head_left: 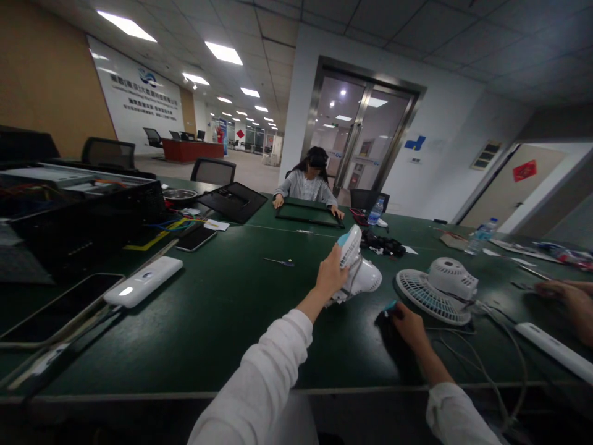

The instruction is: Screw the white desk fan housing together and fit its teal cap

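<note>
My left hand [331, 278] grips a small white portable fan [359, 275], raised slightly above the green workbench [222, 327] with a teal strip near its top. My right hand [410, 327] pinches a small teal piece [390, 306] at its fingertips, over a dark patch of the bench. I cannot tell what that piece is. Just beyond my right hand lies a second white fan [438, 290], with its round grille and motor housing exposed. Thin pale cables [482, 346] trail from it across the bench.
A co-worker's hand [565, 303] rests at the right edge, near a white bar-shaped device [553, 352]. A screwdriver [279, 261] lies ahead. Phones, a white power bank [142, 282] and electronics stand left. A seated person [306, 185] works at the far end.
</note>
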The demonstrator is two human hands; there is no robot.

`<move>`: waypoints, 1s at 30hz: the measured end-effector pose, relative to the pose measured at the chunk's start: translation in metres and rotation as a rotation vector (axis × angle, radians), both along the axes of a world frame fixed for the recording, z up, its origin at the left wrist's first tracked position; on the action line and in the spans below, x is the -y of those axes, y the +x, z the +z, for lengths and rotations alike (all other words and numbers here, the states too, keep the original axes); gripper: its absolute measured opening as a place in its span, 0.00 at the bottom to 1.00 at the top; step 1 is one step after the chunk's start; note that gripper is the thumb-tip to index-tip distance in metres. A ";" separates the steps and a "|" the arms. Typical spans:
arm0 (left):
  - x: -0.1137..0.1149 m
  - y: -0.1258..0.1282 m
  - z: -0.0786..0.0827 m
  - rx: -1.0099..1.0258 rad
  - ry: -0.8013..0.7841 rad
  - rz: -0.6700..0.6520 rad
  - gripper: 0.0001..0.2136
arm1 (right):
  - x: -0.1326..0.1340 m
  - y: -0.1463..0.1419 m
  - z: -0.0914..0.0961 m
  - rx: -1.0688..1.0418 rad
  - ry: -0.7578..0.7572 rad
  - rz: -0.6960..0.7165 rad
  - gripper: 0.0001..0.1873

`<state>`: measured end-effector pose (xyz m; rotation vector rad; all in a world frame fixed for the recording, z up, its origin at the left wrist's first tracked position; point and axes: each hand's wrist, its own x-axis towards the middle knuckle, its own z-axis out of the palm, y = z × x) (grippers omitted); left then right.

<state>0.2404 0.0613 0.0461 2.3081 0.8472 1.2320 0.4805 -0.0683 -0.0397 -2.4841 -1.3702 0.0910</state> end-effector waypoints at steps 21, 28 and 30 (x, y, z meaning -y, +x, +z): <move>-0.005 -0.036 -0.005 0.229 -0.254 -0.027 0.15 | -0.012 -0.018 0.001 0.009 0.032 -0.046 0.15; -0.002 -0.119 -0.021 0.673 -0.708 0.133 0.15 | -0.028 -0.041 0.003 0.069 0.034 0.201 0.15; 0.003 -0.151 -0.032 0.749 -0.867 0.160 0.15 | -0.035 -0.058 0.003 0.083 0.028 0.300 0.16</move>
